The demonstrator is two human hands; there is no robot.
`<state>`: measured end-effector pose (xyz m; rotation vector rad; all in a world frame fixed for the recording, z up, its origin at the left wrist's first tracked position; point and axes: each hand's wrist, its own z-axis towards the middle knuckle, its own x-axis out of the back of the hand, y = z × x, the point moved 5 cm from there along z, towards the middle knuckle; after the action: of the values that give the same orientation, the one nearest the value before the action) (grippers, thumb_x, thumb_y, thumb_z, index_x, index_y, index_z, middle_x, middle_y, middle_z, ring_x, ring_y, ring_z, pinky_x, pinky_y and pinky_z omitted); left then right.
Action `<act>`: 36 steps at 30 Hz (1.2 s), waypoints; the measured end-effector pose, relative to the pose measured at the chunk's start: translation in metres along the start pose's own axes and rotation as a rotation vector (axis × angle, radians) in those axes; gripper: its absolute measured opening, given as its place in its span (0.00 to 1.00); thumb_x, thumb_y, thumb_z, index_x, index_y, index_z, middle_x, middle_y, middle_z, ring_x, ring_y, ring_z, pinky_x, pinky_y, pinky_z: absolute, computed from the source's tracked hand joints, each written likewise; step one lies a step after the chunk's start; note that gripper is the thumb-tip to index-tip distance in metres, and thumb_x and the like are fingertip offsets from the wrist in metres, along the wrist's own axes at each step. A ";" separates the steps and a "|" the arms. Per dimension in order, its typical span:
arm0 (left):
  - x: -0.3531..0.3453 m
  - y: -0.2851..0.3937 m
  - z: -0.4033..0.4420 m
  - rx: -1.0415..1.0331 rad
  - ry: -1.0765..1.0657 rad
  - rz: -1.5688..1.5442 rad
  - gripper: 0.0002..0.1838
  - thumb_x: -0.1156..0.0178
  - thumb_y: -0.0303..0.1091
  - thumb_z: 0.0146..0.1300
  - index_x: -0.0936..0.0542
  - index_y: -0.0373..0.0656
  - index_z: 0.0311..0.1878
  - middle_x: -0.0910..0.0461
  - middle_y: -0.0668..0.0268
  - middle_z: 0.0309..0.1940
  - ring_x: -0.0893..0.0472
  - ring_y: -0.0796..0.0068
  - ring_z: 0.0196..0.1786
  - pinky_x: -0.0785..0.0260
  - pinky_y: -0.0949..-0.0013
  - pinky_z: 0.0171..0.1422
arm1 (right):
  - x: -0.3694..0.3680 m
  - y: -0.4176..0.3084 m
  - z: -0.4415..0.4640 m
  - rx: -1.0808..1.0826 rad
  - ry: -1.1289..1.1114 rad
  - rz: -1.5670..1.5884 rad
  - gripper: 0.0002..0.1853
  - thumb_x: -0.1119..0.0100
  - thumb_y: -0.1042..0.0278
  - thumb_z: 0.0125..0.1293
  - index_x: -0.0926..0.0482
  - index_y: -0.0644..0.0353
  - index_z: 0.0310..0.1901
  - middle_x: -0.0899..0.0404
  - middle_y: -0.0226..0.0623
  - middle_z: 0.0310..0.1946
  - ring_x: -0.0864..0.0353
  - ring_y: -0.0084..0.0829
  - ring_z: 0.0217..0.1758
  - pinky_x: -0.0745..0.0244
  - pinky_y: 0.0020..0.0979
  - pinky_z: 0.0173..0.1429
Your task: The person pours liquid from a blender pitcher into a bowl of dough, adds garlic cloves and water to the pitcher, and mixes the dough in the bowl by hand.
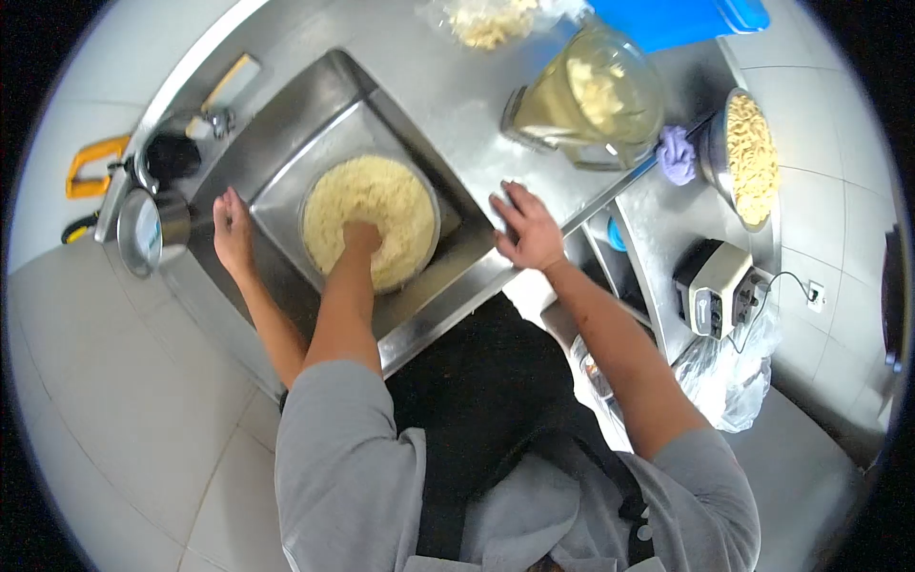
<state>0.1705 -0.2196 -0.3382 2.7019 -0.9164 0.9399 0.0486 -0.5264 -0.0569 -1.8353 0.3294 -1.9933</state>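
Note:
My left hand (pixel 362 236) is sunk to about the wrist in a pale yellow, crumbly mass (pixel 400 200); its fingers are hidden. The mass fills a round bowl (pixel 437 224) standing in the steel sink (pixel 286 186). Over the sink's right edge is my right hand (pixel 526 229), fingers spread and holding nothing. Another hand (pixel 232 224), apparently a co-worker's, is raised at the sink's left side, its forearm passing behind my left arm.
A blender jar with pale chunks (pixel 596 91) lies tilted on the counter (pixel 419 62). To the right are a purple cloth (pixel 676 155), a bowl of pale strips (pixel 751 162) and a blender base (pixel 720 291). A metal pot (pixel 172 219) and faucet (pixel 221 122) are left.

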 end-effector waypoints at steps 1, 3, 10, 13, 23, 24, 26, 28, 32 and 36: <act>-0.006 -0.002 0.009 0.014 0.009 -0.011 0.24 0.48 0.50 0.70 0.17 0.50 0.61 0.19 0.62 0.63 0.23 0.59 0.67 0.38 0.45 0.72 | 0.002 0.000 0.001 -0.007 0.000 0.000 0.33 0.36 0.59 0.56 0.26 0.51 0.66 0.32 0.50 0.69 0.32 0.53 0.71 0.34 0.48 0.75; 0.003 -0.006 0.008 0.031 0.031 -0.014 0.24 0.48 0.50 0.69 0.17 0.50 0.61 0.19 0.61 0.63 0.23 0.59 0.68 0.36 0.45 0.71 | 0.005 -0.001 0.000 -0.024 -0.014 0.002 0.33 0.36 0.59 0.56 0.26 0.50 0.67 0.33 0.48 0.70 0.33 0.52 0.73 0.35 0.48 0.76; 0.028 -0.018 -0.025 0.092 -0.132 -0.025 0.20 0.47 0.40 0.70 0.17 0.48 0.61 0.21 0.58 0.64 0.25 0.54 0.69 0.35 0.41 0.70 | 0.011 0.000 -0.004 -0.042 -0.018 0.026 0.32 0.37 0.58 0.58 0.26 0.50 0.66 0.34 0.45 0.72 0.36 0.50 0.75 0.37 0.46 0.77; -0.001 -0.022 -0.021 0.221 0.082 -0.046 0.21 0.46 0.38 0.71 0.21 0.47 0.66 0.25 0.55 0.68 0.29 0.50 0.72 0.42 0.33 0.73 | 0.010 0.001 -0.005 -0.033 0.009 0.038 0.32 0.36 0.59 0.58 0.26 0.52 0.66 0.34 0.50 0.71 0.35 0.51 0.74 0.38 0.46 0.77; 0.012 -0.001 -0.085 0.425 -0.259 -0.034 0.31 0.49 0.47 0.76 0.39 0.54 0.79 0.59 0.64 0.84 0.57 0.51 0.84 0.64 0.29 0.81 | -0.004 -0.007 -0.003 0.091 0.000 -0.009 0.30 0.38 0.61 0.60 0.26 0.61 0.65 0.34 0.59 0.70 0.35 0.60 0.73 0.39 0.51 0.76; 0.000 0.001 -0.084 0.445 -0.228 -0.091 0.32 0.49 0.47 0.76 0.41 0.55 0.80 0.61 0.65 0.84 0.58 0.52 0.84 0.64 0.31 0.81 | -0.005 -0.008 -0.004 0.124 -0.012 0.002 0.30 0.38 0.61 0.60 0.26 0.61 0.65 0.34 0.59 0.70 0.35 0.60 0.73 0.39 0.51 0.76; -0.019 0.000 -0.079 0.475 -0.120 -0.229 0.36 0.48 0.46 0.75 0.47 0.58 0.82 0.65 0.67 0.85 0.64 0.54 0.85 0.65 0.34 0.82 | -0.004 -0.008 -0.005 0.112 0.013 -0.024 0.30 0.38 0.60 0.62 0.26 0.61 0.65 0.34 0.60 0.70 0.36 0.60 0.73 0.40 0.51 0.76; -0.027 0.001 -0.089 0.502 -0.118 -0.357 0.36 0.52 0.48 0.77 0.52 0.55 0.83 0.70 0.69 0.84 0.67 0.55 0.85 0.67 0.36 0.82 | -0.004 -0.010 -0.005 0.133 -0.011 -0.010 0.30 0.39 0.60 0.63 0.26 0.62 0.66 0.36 0.61 0.70 0.37 0.60 0.74 0.41 0.52 0.77; -0.006 0.011 -0.107 0.581 -0.117 -0.468 0.34 0.58 0.48 0.79 0.50 0.51 0.83 0.66 0.71 0.85 0.64 0.57 0.85 0.66 0.38 0.83 | 0.000 -0.007 -0.008 0.111 -0.022 0.003 0.30 0.40 0.60 0.63 0.27 0.62 0.66 0.37 0.61 0.71 0.39 0.59 0.75 0.43 0.52 0.77; 0.014 0.021 -0.093 0.611 -0.132 -0.353 0.30 0.56 0.42 0.78 0.41 0.51 0.80 0.53 0.70 0.83 0.53 0.56 0.84 0.64 0.40 0.83 | -0.005 -0.002 -0.010 0.135 -0.007 0.011 0.31 0.40 0.59 0.63 0.28 0.62 0.67 0.37 0.60 0.71 0.40 0.59 0.75 0.44 0.52 0.78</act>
<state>0.1187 -0.2146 -0.2574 3.2989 -0.1457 1.1074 0.0386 -0.5230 -0.0619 -1.7523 0.1976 -1.9516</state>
